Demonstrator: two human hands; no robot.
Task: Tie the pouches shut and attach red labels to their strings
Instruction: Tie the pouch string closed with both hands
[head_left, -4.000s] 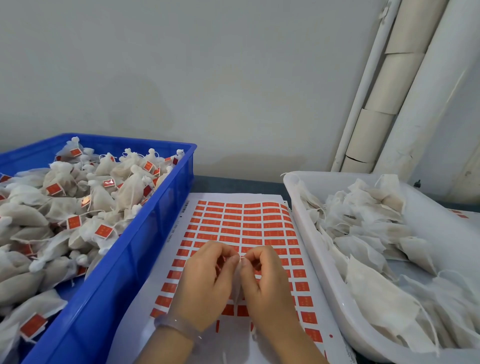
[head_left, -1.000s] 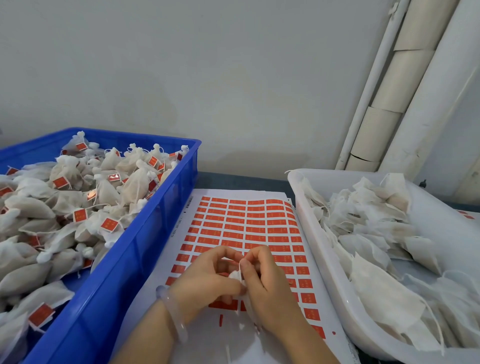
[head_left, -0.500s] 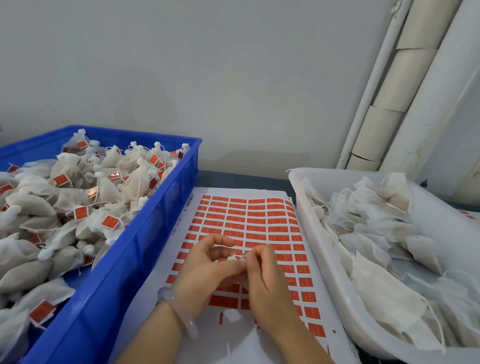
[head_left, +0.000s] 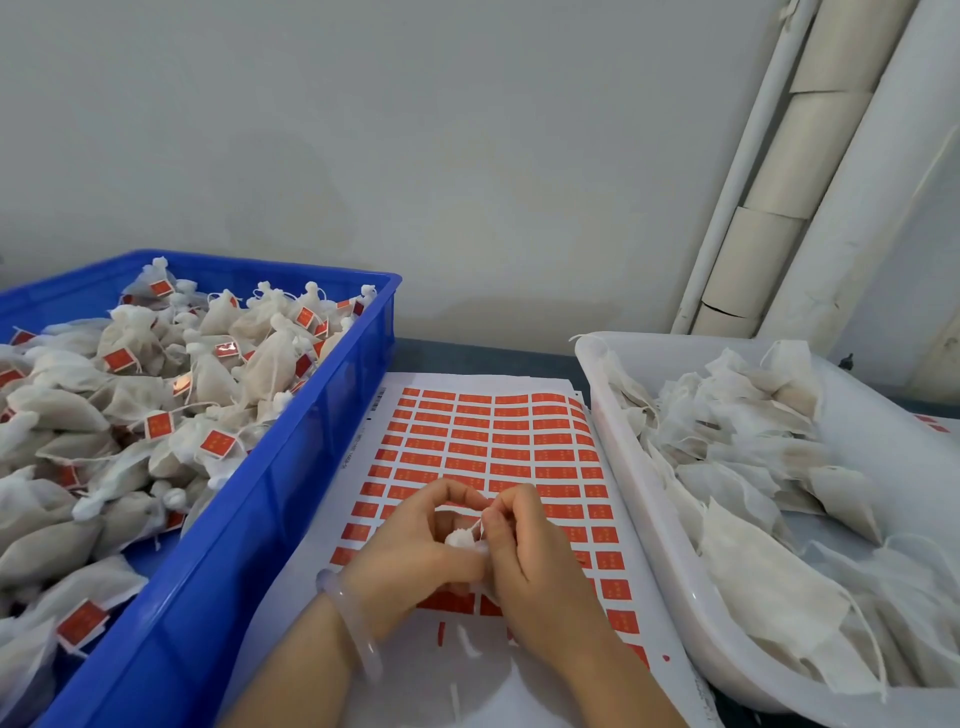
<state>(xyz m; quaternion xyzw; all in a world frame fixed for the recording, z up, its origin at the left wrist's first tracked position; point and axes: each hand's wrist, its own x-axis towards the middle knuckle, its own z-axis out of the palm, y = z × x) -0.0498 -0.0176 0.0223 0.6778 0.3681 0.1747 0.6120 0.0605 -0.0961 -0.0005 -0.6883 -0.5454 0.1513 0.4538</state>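
Desk (head_left: 467, 354): dark blue-grey top. Only a narrow strip of it shows, set against a plain pale wall (head_left: 415, 156). In the right corner we note a white pipe (head_left: 727, 218) and stacked cardboard tubes (head_left: 769, 249) standing upright against the wall.

On the desk, left: a blue crate (head_left: 234, 545) heaped with tied pouches (head_left: 260, 364), many with small red tags on their strings. Right: a white tub (head_left: 618, 457) full of flat, untied pouches (head_left: 753, 467) with loose strings trailing. Between the two lies a white label sheet (head_left: 493, 441) with rows of red labels. Its near rows are partly stripped and bare backing paper shows. A corner of a second sheet (head_left: 930, 423) shows beyond the tub.

Over the near part of the label sheet we see both hands together. The left hand (head_left: 410, 556), a pale bracelet (head_left: 353, 623) on its wrist, grips a small white pouch (head_left: 460, 538). The pouch's gathered top is bunched and fuzzy, and its body is hidden between the palms. The right hand (head_left: 540, 561) touches the left, and its fingertips pinch the thin white string (head_left: 476, 526) rising from the pouch's neck. We cannot tell whether the knot is made.
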